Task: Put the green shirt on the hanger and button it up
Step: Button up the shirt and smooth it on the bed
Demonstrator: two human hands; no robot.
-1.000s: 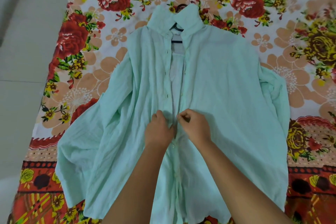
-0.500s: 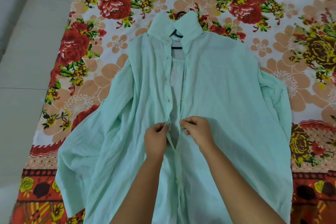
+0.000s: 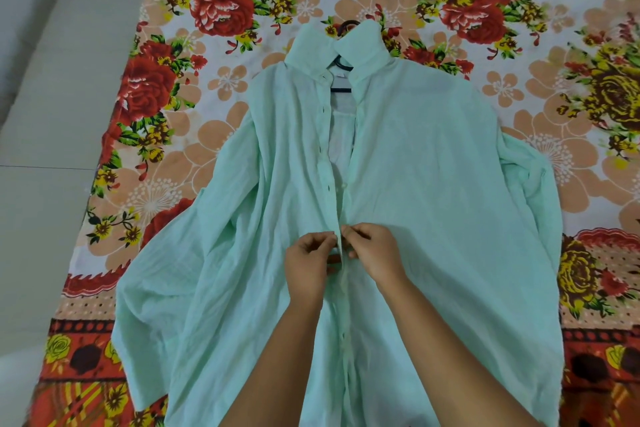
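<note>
A pale green shirt [image 3: 433, 191] lies spread flat, collar away from me. A dark hanger [image 3: 341, 63] sits inside the collar, its hook poking out above. The front is open from the collar down to mid-chest, showing the white inner back. Below my hands the front looks closed. My left hand [image 3: 310, 262] pinches the left front edge and my right hand [image 3: 375, 251] pinches the right front edge. Both hands meet at the placket, at about mid-length. The button between my fingers is hidden.
The shirt rests on a floral bedsheet [image 3: 221, 87] with red and yellow roses. A pale tiled floor [image 3: 45, 149] runs along the left side. The shirt's sleeves spread out to either side.
My hands have shifted slightly up the placket and drawn the two front edges together again. The view has tilted down a little.
</note>
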